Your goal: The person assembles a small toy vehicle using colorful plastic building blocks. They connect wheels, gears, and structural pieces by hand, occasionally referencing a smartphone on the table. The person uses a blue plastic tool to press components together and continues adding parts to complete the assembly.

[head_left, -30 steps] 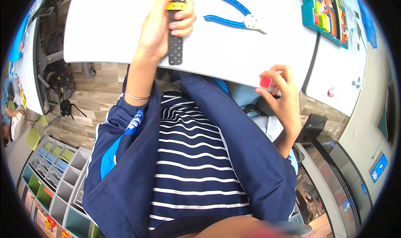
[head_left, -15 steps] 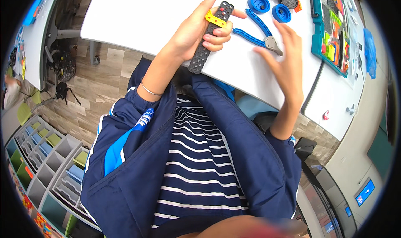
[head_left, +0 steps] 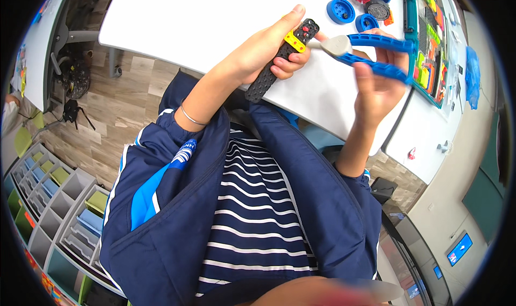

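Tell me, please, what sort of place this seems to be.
Probably a classroom or workshop for building kits, judging by the case of colourful parts, the blue wheels on the table and the shelf unit.

White tbl [head_left: 177, 26] w/ 2 blue wheels [head_left: 340, 10], dk grey wheel [head_left: 377, 9] & teal parts case [head_left: 410, 10] on R side.

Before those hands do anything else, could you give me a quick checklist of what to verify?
1. Left hand gripping the black bar: ok.
2. Yellow strip lying across the bar: ok.
3. Right hand holding the blue-handled pliers: ok.
4. Handles spread apart, not squeezed together: ok.
5. Pliers' tip touching the strip or bar: cannot tell; it points toward them, but contact is unclear.
6. Left fingers well clear of the tip: not ok; one looks close beside it.
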Demonstrator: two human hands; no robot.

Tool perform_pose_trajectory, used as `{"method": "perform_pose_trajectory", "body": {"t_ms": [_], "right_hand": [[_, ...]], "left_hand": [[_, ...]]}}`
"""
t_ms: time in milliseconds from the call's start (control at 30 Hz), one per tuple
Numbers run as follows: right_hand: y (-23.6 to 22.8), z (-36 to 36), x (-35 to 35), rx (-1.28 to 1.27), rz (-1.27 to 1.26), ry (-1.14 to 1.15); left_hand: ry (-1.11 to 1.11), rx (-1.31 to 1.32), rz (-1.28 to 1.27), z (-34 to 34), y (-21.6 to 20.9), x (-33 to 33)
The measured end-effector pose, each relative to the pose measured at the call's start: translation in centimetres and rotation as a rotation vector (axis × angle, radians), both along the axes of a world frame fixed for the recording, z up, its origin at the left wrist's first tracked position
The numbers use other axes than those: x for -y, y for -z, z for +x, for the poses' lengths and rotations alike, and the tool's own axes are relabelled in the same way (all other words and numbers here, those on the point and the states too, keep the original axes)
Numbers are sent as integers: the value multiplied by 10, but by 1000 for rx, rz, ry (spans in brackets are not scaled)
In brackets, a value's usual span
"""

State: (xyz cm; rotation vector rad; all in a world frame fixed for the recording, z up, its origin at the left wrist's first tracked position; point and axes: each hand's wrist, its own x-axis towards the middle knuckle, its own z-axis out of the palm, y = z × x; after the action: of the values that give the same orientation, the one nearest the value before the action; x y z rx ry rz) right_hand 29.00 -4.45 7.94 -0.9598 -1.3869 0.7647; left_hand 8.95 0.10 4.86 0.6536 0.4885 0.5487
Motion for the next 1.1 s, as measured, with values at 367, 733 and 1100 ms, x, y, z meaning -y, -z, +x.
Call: {"method": "perform_pose_trajectory", "body": {"t_ms": [367, 733, 1100], "right_hand": [[5, -20, -3, 261, 241, 75], [4, -5, -12, -296, -154, 283], [16, -17, -3, 84, 170, 214]], "left_hand": [[32, -124, 95, 1, -2, 1], [24, -170, 144, 3, -7, 3], [45, -206, 54, 1, -1, 0]]}}
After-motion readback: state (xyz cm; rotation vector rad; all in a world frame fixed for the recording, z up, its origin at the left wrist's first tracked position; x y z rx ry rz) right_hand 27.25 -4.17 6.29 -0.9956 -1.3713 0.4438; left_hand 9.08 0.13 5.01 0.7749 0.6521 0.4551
